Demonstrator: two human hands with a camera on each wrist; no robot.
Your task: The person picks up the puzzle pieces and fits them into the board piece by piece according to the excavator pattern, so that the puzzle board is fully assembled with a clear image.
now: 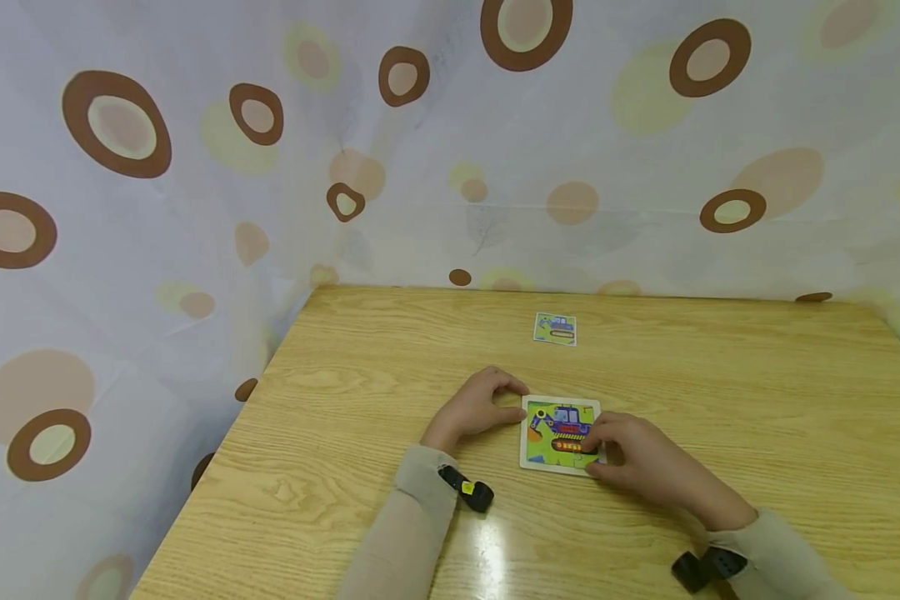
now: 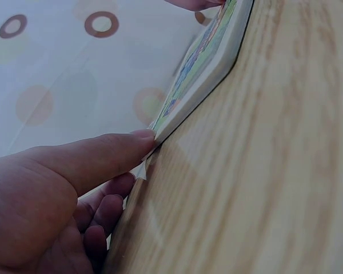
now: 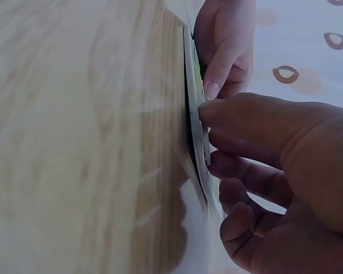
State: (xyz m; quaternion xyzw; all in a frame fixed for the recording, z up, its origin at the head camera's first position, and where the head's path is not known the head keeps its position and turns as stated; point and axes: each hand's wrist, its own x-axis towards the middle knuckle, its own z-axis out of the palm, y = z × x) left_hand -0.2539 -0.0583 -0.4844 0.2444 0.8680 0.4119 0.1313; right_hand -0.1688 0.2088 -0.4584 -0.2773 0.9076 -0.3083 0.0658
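A framed jigsaw puzzle [image 1: 562,472] with a blue and purple excavator on green lies flat on the table. My left hand [image 1: 477,406] is at its left side, thumb tip against the pale frame [image 2: 197,101] and forefinger by the upper left corner. Over the puzzle's right part, my right hand [image 1: 637,457] pinches a thin puzzle piece [image 3: 207,153] between thumb and fingers. In the right wrist view this piece stands slightly off the board at its edge. The fingers hide much of the piece and the lower right corner of the picture.
A small picture card [image 1: 555,329] with the same excavator lies farther back on the wooden table [image 1: 360,367]. A white cloth [image 1: 420,150] with brown and yellow ovals hangs behind and to the left. Both wrists carry black camera straps.
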